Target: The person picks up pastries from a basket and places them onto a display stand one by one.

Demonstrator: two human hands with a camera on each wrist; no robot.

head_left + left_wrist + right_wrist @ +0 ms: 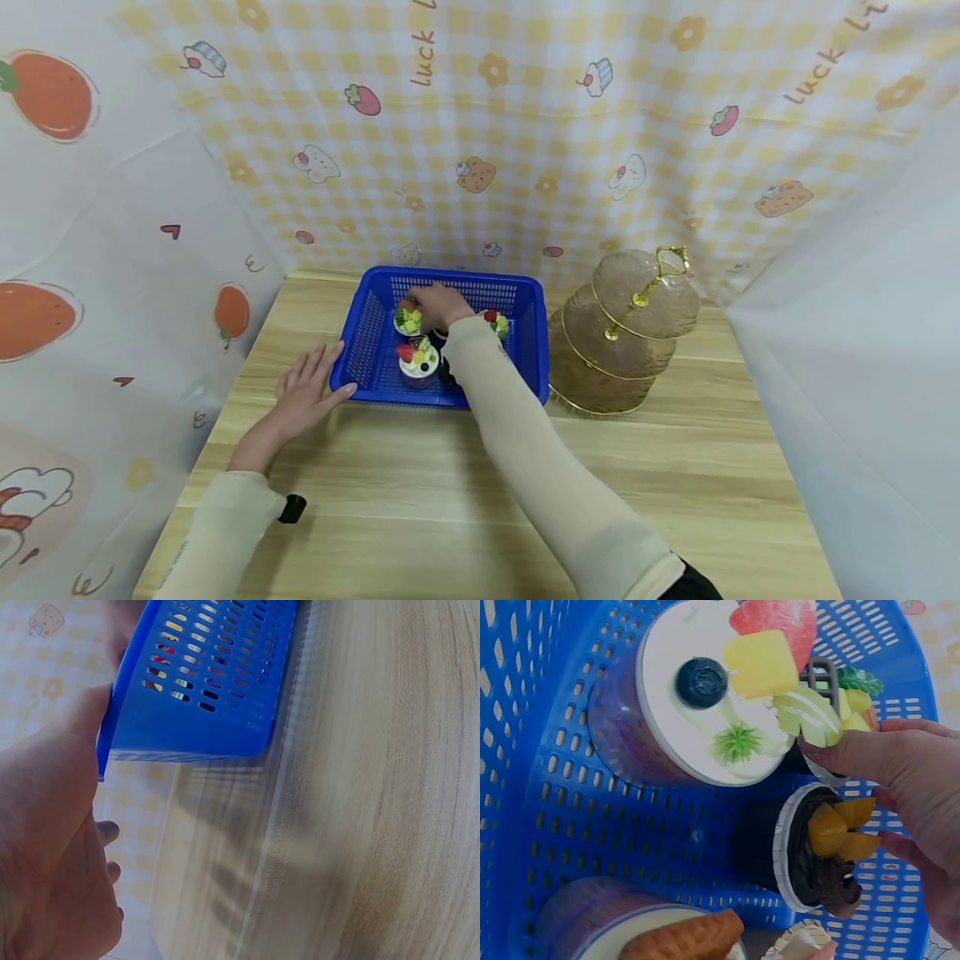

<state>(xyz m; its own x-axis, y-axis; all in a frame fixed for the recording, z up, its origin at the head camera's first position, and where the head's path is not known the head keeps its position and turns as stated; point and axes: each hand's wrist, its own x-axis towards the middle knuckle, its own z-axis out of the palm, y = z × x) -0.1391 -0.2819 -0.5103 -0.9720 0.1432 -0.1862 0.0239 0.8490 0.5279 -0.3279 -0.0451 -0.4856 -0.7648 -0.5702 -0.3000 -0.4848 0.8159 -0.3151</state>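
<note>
A blue plastic basket (442, 398) holds several toy desserts. My left hand (303, 396) rests at its front left corner, fingers spread, thumb on the rim; the left wrist view shows the other fingers outside the wall. Inside the basket, my right hand (442, 304) pinches a fruit-topped cupcake (859, 705) at the back left, thumb on the near side and index finger behind. Beside those fingers stands a chocolate cupcake (761, 851) with orange segments. Nearer the front is a cream cup (679, 754) with strawberry, blueberry and yellow cube.
A three-tier stand (611, 358) with gold trim and handle is right of the basket. Another dessert cup (592, 922) with a brown pastry on top sits in the basket. A checked cloth (510, 167) hangs behind the wooden table (390, 517).
</note>
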